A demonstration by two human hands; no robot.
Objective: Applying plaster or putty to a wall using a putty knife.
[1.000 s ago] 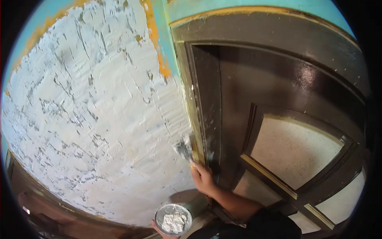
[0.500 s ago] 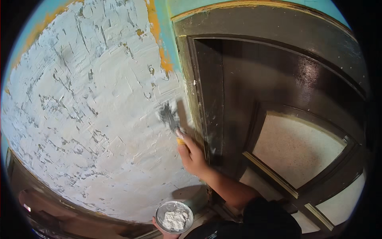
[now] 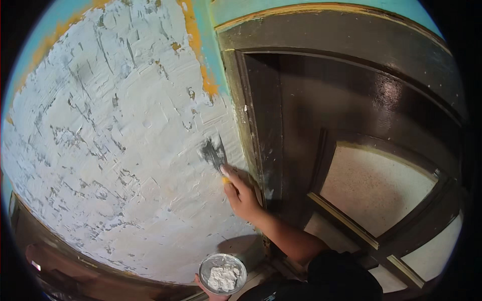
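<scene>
My right hand (image 3: 242, 196) is closed round the yellow handle of a putty knife (image 3: 213, 150). White paste smears its broad grey blade, which lies against or very close to the wall (image 3: 145, 130); I cannot tell if it presses. The wall is coated in rough white putty with grey and brown gaps showing through. Low in front of me, my left hand (image 3: 205, 288) holds a round metal bowl (image 3: 201, 273) from beneath and its left side. A lump of white putty (image 3: 224, 277) sits inside the bowl. Most of the left hand's fingers are hidden under it.
Right of the coated wall stands a dark brown door frame (image 3: 249, 130) with a panelled door (image 3: 311, 100). Orange and turquoise paint (image 3: 203, 55) borders the putty at the top. At lower left a brown wooden piece (image 3: 70, 266) runs below the wall.
The blade has turned slightly on the wall and its shadow beside it has narrowed. The bowl sits a touch further right in view. Both hands keep their hold.
</scene>
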